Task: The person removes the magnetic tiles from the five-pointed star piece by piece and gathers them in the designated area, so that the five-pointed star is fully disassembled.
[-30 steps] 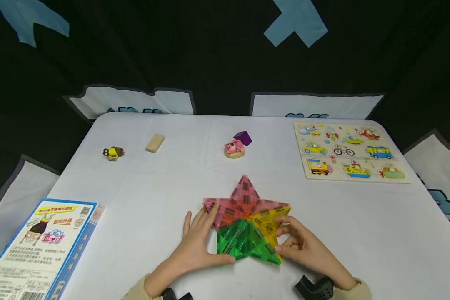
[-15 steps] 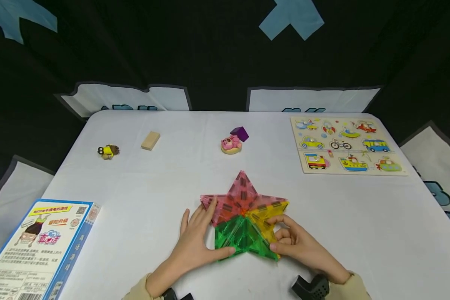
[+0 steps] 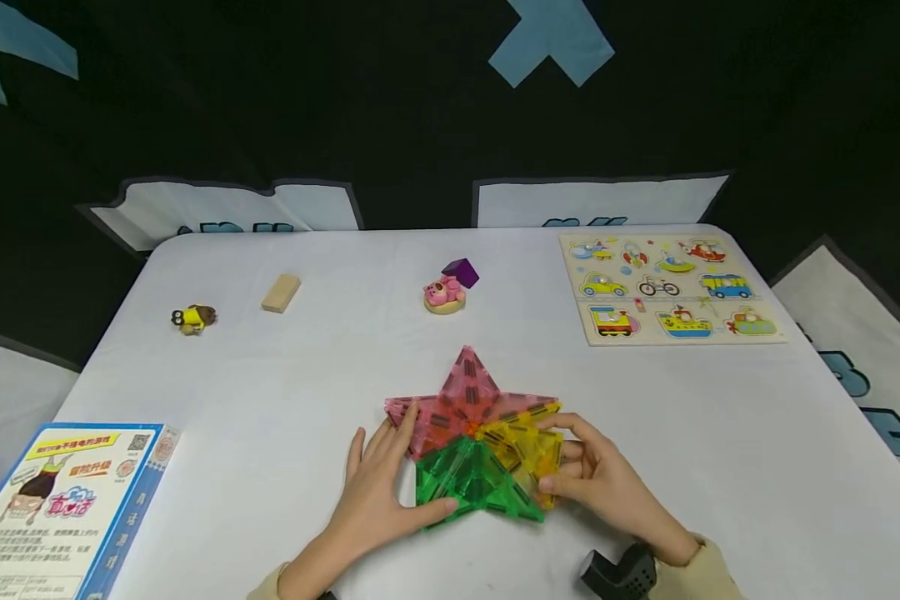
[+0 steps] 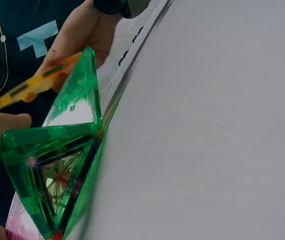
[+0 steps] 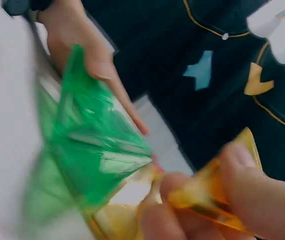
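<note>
A star of see-through triangular magnetic tiles lies before me, with pink-red tiles point(image 3: 468, 387) along its top, green tiles point(image 3: 471, 482) below and a yellow tile point(image 3: 504, 440) on the right. My left hand point(image 3: 378, 496) lies along the star's left side, fingers straight, the thumb touching the green part. With thumb and fingers, my right hand point(image 3: 600, 475) pinches another yellow triangular tile point(image 5: 210, 192), tilted away from the star's right side. In the left wrist view the green tiles point(image 4: 80, 102) stand up as raised faces. Blur hides whether the pinched tile still touches the star.
Behind the star sit a pink figurine point(image 3: 444, 296) and a purple block point(image 3: 461, 272). A wooden block point(image 3: 281, 293) and a small yellow-brown toy point(image 3: 193, 318) lie back left. A picture puzzle board point(image 3: 675, 292) lies back right, and a boxed game point(image 3: 67, 508) front left.
My right hand has turned a yellow tile outward from the star's right point, so it now stands tilted. The left hand keeps its place at the star. The head view has shifted slightly.
</note>
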The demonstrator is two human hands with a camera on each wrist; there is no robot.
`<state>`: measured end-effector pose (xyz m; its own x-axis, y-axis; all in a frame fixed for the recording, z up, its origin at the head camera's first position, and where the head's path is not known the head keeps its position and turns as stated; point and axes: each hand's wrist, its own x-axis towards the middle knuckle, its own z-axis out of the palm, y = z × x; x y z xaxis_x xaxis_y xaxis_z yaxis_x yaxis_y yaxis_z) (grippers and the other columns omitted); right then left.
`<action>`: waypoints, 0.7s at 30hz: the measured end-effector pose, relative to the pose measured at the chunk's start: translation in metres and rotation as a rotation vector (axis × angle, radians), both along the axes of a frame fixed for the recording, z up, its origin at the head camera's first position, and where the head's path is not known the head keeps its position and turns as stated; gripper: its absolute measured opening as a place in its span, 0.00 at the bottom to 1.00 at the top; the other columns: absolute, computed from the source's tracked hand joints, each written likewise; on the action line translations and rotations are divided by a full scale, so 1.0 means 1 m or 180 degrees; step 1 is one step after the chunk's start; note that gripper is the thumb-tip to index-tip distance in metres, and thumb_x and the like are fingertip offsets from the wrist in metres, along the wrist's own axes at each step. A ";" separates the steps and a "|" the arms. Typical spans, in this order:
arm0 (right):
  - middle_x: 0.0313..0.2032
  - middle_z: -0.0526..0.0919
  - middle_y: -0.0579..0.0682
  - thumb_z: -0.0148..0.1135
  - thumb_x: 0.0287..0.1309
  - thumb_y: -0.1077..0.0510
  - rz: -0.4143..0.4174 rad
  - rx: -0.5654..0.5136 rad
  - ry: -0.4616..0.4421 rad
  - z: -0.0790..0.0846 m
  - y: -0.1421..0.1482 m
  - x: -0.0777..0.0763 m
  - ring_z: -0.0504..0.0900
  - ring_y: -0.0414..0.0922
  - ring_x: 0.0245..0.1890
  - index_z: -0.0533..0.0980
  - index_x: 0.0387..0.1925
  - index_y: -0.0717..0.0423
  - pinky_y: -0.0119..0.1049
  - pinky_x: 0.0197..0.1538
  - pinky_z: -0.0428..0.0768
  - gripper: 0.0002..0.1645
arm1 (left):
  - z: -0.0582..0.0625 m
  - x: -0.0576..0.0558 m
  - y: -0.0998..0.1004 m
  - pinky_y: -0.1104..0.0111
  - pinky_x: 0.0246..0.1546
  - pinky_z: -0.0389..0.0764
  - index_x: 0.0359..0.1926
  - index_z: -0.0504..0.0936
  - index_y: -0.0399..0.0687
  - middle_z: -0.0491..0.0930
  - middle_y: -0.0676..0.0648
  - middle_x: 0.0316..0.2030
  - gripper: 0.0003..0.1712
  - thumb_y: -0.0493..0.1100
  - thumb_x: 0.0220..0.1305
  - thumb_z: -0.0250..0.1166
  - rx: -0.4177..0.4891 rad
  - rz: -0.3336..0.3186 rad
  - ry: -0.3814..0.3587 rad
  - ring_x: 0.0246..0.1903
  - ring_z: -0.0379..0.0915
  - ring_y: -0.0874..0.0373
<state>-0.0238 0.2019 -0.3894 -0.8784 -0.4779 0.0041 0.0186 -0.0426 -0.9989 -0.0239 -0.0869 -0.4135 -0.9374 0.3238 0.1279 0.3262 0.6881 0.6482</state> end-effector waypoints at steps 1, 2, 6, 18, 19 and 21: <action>0.38 0.75 0.73 0.59 0.54 0.70 -0.0137 0.0043 0.0010 0.003 0.005 -0.002 0.82 0.48 0.28 0.57 0.59 0.63 0.38 0.29 0.79 0.32 | 0.000 0.000 0.000 0.45 0.59 0.31 0.71 0.44 0.53 0.55 0.44 0.65 0.64 0.69 0.38 0.67 0.0001 0.0009 0.0014 0.64 0.47 0.44; 0.39 0.75 0.73 0.58 0.54 0.70 -0.0305 0.0123 0.0032 0.006 0.013 -0.005 0.82 0.49 0.29 0.57 0.59 0.63 0.39 0.30 0.79 0.33 | 0.000 0.000 -0.001 0.45 0.59 0.31 0.71 0.44 0.53 0.56 0.44 0.65 0.64 0.69 0.38 0.67 -0.0001 0.0016 0.0024 0.64 0.47 0.44; 0.38 0.77 0.63 0.57 0.58 0.64 -0.1211 0.0949 0.0066 0.013 0.062 -0.019 0.80 0.45 0.28 0.55 0.62 0.63 0.38 0.30 0.79 0.33 | -0.002 0.000 -0.001 0.45 0.59 0.31 0.70 0.44 0.51 0.55 0.43 0.65 0.64 0.70 0.38 0.67 -0.0012 0.0014 0.0061 0.64 0.47 0.44; 0.32 0.73 0.68 0.55 0.57 0.40 -0.2084 0.3781 -0.0133 -0.004 0.164 -0.029 0.70 0.52 0.26 0.54 0.59 0.74 0.35 0.23 0.66 0.46 | -0.004 0.001 -0.001 0.43 0.58 0.32 0.70 0.44 0.50 0.57 0.42 0.65 0.64 0.68 0.39 0.67 -0.0004 -0.0069 0.0184 0.63 0.48 0.41; 0.32 0.73 0.69 0.56 0.56 0.40 -0.2098 0.3866 -0.0134 -0.002 0.162 -0.029 0.70 0.53 0.25 0.54 0.60 0.73 0.35 0.22 0.67 0.46 | -0.003 0.000 -0.001 0.43 0.58 0.32 0.70 0.44 0.50 0.56 0.42 0.65 0.64 0.68 0.40 0.67 -0.0007 -0.0077 0.0181 0.63 0.48 0.41; 0.31 0.73 0.69 0.56 0.57 0.42 -0.2116 0.3962 -0.0072 0.005 0.153 -0.029 0.70 0.53 0.24 0.54 0.60 0.73 0.36 0.22 0.66 0.45 | -0.003 0.000 -0.001 0.43 0.58 0.32 0.70 0.43 0.50 0.56 0.42 0.65 0.64 0.68 0.40 0.66 -0.0027 -0.0084 0.0170 0.63 0.48 0.40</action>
